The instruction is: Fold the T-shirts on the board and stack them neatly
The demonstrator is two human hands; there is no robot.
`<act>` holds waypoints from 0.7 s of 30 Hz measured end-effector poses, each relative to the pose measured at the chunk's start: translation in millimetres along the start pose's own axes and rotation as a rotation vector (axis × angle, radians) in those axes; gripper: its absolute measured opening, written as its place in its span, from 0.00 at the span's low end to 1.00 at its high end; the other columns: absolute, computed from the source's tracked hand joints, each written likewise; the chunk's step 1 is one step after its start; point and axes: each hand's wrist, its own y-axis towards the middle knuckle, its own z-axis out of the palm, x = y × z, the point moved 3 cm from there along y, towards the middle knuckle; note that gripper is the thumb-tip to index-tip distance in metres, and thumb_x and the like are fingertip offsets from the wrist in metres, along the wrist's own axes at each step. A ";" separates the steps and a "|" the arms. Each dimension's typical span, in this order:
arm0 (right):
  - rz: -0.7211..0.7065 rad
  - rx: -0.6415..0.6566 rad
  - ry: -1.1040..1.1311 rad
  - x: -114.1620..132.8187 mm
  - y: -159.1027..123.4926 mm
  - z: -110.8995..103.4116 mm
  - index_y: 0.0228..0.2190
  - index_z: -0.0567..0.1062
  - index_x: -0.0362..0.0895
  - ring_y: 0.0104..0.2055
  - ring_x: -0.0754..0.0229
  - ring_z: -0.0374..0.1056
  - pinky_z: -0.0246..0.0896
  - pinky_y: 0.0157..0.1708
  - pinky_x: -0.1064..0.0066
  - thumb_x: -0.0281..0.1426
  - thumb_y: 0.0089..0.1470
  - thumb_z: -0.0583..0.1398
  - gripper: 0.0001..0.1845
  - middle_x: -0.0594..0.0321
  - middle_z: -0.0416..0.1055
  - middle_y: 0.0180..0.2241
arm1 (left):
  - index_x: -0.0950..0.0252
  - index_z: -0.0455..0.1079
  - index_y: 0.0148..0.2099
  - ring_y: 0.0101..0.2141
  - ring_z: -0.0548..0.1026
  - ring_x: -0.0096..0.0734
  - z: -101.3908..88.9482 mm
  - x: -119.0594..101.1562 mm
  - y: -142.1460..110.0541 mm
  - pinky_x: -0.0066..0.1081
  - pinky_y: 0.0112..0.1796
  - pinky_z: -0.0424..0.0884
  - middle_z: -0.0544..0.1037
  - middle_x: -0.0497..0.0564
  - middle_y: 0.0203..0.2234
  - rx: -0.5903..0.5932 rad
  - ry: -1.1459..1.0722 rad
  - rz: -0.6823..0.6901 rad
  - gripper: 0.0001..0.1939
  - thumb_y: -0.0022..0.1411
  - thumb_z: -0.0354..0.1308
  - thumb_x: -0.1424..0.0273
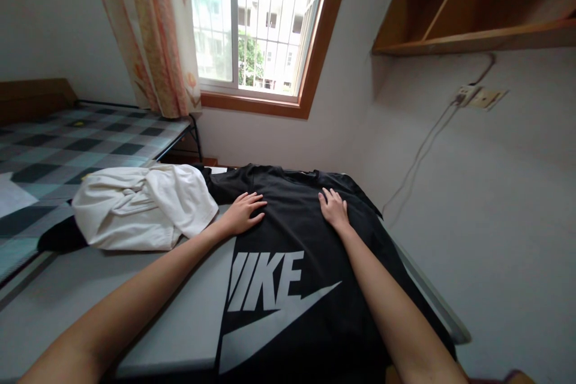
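A black T-shirt with a large grey printed logo lies spread over the right part of a grey tabletop. Its lower end reaches past the table's near edge, and its collar is at the far side. My left hand rests flat on the shirt's left side, fingers spread. On the upper right of the shirt lies my right hand, palm down with the fingers extended. Left of my left hand is a bundled white garment, close to my left forearm. Some black cloth sticks out from under that bundle.
A bed with a checked cover adjoins the table on the left. Behind are a curtain and a barred window. On the right wall, a wooden shelf hangs above a socket with a dangling cable.
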 end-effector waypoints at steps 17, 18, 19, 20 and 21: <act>-0.104 0.259 -0.293 -53.0 -12.3 -27.6 0.60 0.66 0.39 0.68 0.42 0.46 0.43 0.63 0.48 0.44 0.61 0.51 0.32 0.47 0.55 0.65 | 0.58 0.70 0.58 0.62 0.62 0.38 1.4 2.2 0.6 0.44 0.63 0.52 0.68 0.52 0.60 -0.041 0.012 -0.022 0.22 0.64 0.52 0.58; -0.056 0.295 -0.304 -43.4 -12.9 -27.5 0.62 0.64 0.40 0.68 0.41 0.44 0.41 0.63 0.46 0.47 0.61 0.51 0.34 0.47 0.53 0.66 | 0.59 0.70 0.58 0.62 0.62 0.39 0.7 1.4 0.4 0.44 0.63 0.53 0.68 0.52 0.60 -0.045 0.021 -0.032 0.23 0.64 0.53 0.58; -0.015 0.322 -0.293 -32.9 -13.6 -26.6 0.63 0.61 0.41 0.69 0.40 0.43 0.40 0.63 0.45 0.50 0.60 0.50 0.37 0.47 0.50 0.67 | 0.59 0.70 0.57 0.62 0.62 0.39 -0.3 0.5 0.0 0.44 0.63 0.53 0.68 0.53 0.60 -0.050 0.031 -0.042 0.23 0.63 0.53 0.57; 0.020 0.334 -0.261 -21.9 -14.3 -25.0 0.65 0.57 0.42 0.69 0.40 0.41 0.39 0.63 0.45 0.52 0.61 0.47 0.39 0.47 0.48 0.67 | 0.60 0.70 0.57 0.62 0.62 0.40 -1.4 -0.6 -0.4 0.44 0.63 0.53 0.68 0.53 0.60 -0.053 0.039 -0.052 0.23 0.63 0.53 0.57; 0.056 0.338 -0.217 -11.5 -15.4 -22.3 0.66 0.53 0.44 0.69 0.41 0.41 0.39 0.63 0.44 0.54 0.61 0.43 0.41 0.48 0.45 0.68 | 0.60 0.71 0.57 0.62 0.62 0.40 -2.7 -1.8 -1.0 0.44 0.63 0.53 0.68 0.54 0.60 -0.056 0.047 -0.062 0.24 0.63 0.53 0.57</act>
